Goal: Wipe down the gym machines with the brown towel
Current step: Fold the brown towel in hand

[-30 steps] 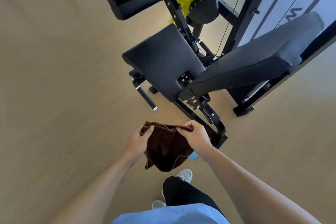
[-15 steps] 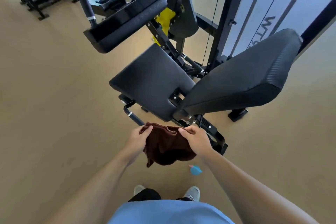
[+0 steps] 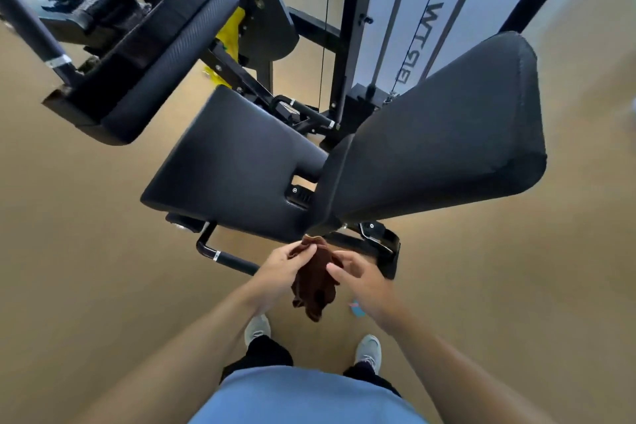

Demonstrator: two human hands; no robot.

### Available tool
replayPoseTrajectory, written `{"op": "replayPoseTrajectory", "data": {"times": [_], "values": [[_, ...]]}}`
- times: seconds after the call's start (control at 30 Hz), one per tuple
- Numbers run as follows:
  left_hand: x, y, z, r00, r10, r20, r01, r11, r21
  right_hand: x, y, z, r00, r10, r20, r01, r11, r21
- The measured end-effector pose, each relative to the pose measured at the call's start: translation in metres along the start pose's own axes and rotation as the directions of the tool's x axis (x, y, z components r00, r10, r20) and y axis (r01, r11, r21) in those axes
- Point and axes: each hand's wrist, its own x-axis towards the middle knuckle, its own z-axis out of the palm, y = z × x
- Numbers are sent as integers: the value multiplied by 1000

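Observation:
The brown towel (image 3: pixel 315 280) hangs bunched between my hands, just below the near end of the black gym machine. My left hand (image 3: pixel 280 267) pinches its top corner. My right hand (image 3: pixel 359 274) is beside the towel with fingers apart, fingertips touching or nearly touching the cloth; I cannot tell which. The machine's black seat pad (image 3: pixel 234 172) lies straight ahead, the black back pad (image 3: pixel 444 138) slopes up to the right, and a third black pad (image 3: pixel 165 62) sits up left.
A black handle bar (image 3: pixel 227 258) sticks out low at the left of my hands. The machine's base foot (image 3: pixel 389 256) is by my right hand. A small blue object (image 3: pixel 357 307) lies on the tan floor. Cables and the upright frame (image 3: pixel 347 27) rise behind the seat.
I have stepped closer to the machine. The towel was spread between both hands; now it is gathered into a bunch under my left hand and my right hand has loosened its grip.

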Motion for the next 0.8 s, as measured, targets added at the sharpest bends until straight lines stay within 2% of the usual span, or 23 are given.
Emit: {"op": "replayPoseTrajectory", "data": {"times": [0.17,0.27,0.4,0.53,0.63,0.7,0.77,0.8], "values": [[20,5,-64,983,-21,181,13,999,45,8,-11,29,973,-3,-230,12,999,38],[29,-2,-97,982,-44,184,21,992,125,7,-22,40,965,-19,-262,24,1000,17],[37,-12,-115,998,-61,30,56,986,155,-4,-42,39,960,-35,-279,20,998,-54],[45,-20,-119,988,-16,-151,74,920,385,-9,-73,25,962,-69,-264,36,991,-126],[52,-29,-120,973,-82,-216,177,866,468,-14,-95,12,974,-75,-212,35,982,-187],[52,-25,-115,989,-94,-117,142,842,520,-18,-108,6,987,-69,-148,36,976,-215],[50,-14,-103,992,-47,120,-20,862,507,-20,-119,4,989,-93,-119,63,970,-234],[48,-4,-94,967,-18,254,-101,888,449,-21,-122,4,988,-108,-113,79,969,-236]]}}
